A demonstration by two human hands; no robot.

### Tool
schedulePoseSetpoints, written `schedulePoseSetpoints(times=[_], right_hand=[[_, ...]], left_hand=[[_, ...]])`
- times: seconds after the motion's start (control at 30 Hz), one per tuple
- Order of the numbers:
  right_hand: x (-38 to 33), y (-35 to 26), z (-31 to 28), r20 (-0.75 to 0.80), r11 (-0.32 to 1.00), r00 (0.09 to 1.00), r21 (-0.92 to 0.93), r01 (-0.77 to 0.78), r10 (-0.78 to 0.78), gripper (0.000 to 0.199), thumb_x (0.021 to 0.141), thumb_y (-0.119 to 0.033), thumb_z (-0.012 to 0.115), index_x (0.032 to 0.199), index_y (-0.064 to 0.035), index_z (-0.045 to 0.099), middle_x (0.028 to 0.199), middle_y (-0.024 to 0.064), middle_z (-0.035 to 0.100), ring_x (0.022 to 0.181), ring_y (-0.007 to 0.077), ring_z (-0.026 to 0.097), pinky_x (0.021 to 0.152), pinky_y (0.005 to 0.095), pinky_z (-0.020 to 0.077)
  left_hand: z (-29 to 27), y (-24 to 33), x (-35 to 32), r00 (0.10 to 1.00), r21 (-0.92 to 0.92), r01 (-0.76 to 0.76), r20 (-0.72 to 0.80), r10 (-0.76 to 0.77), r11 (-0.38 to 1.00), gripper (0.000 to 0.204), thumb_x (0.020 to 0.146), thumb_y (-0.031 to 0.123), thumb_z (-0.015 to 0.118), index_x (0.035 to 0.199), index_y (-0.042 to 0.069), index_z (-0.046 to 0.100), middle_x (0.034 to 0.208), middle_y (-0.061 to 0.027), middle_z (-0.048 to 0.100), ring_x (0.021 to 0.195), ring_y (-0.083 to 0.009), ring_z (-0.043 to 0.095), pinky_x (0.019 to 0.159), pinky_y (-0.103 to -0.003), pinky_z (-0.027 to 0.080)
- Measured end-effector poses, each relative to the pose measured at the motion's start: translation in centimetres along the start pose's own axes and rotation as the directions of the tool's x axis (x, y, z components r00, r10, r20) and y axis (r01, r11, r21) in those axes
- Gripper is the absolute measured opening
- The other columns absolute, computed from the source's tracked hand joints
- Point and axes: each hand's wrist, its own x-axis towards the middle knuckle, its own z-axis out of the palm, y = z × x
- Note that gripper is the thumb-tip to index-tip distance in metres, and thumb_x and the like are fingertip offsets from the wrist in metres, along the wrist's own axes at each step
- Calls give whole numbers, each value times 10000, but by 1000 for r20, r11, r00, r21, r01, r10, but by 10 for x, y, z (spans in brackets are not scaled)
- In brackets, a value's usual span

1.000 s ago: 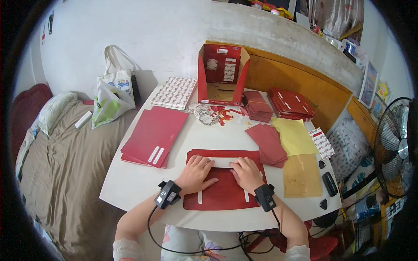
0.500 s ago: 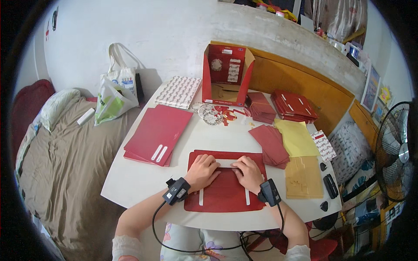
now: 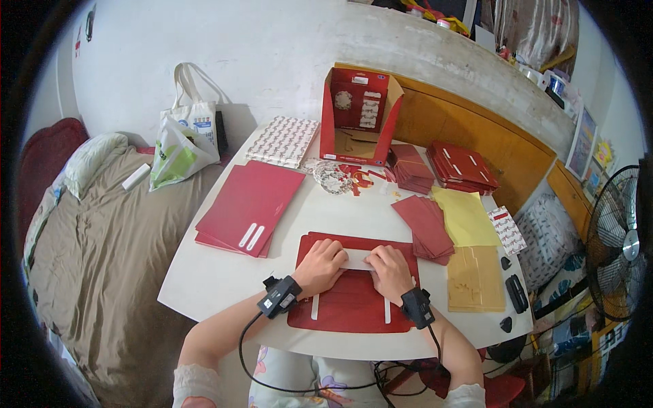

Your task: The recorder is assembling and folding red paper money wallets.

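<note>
A dark red card sheet (image 3: 350, 316) lies at the front of the table, with two narrow white strips on its near half. Across its far part, a pale whitish strip (image 3: 356, 260) stretches between my hands. My left hand (image 3: 322, 265) grips the strip's left end, its fingers curled and closed. The right end is held the same way by my right hand (image 3: 390, 273). Whether the strip is separate or a folded part of the sheet, I cannot tell. Both hands rest low over the sheet, and the fingertips are partly hidden.
Larger red sheets (image 3: 252, 204) lie on the left. Behind stand a patterned white stack (image 3: 283, 141) and an open red box (image 3: 328, 122). To the right are small red cards (image 3: 423, 224), stacked red folders (image 3: 462, 166), a yellow sheet (image 3: 466, 216) and a tan sheet (image 3: 476, 279).
The pale strip shows a broader face between my hands than before. My hands keep their grip and have barely moved; the whole view has shifted slightly.
</note>
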Motion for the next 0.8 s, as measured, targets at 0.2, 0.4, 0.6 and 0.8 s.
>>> schedulePoseSetpoints(times=[0.2,0.4,0.6,0.8], right_hand=[[1,-4,-2,5,994,998,-92,55,-55,144,704,1,626,832,-41,575,862,70,523,829,241,535,735,361,433],[0,-10,-4,4,974,990,-178,140,-142,79,709,-25,599,779,-35,564,852,80,526,821,228,545,710,347,468],[-2,-13,-6,49,971,986,-174,166,-160,55,714,-37,610,752,-27,571,855,85,525,828,227,553,716,343,499],[-9,-35,-18,143,973,985,-196,121,-94,106,743,-90,613,771,7,579,869,99,489,832,239,537,689,341,514]], left_hand=[[-1,3,1,1000,60,-12,15,11,998,270,677,16,656,918,50,539,924,-90,506,886,-273,508,792,-386,418],[1,1,1,990,196,-142,40,137,970,193,701,103,672,842,52,549,875,-77,512,854,-245,514,771,-364,421],[-3,7,3,967,211,-252,83,240,945,298,752,318,716,755,59,570,776,-52,491,767,-222,521,729,-345,433],[-3,10,-1,961,262,-277,79,265,925,354,787,364,688,738,37,564,718,-59,486,676,-225,534,643,-343,448]])
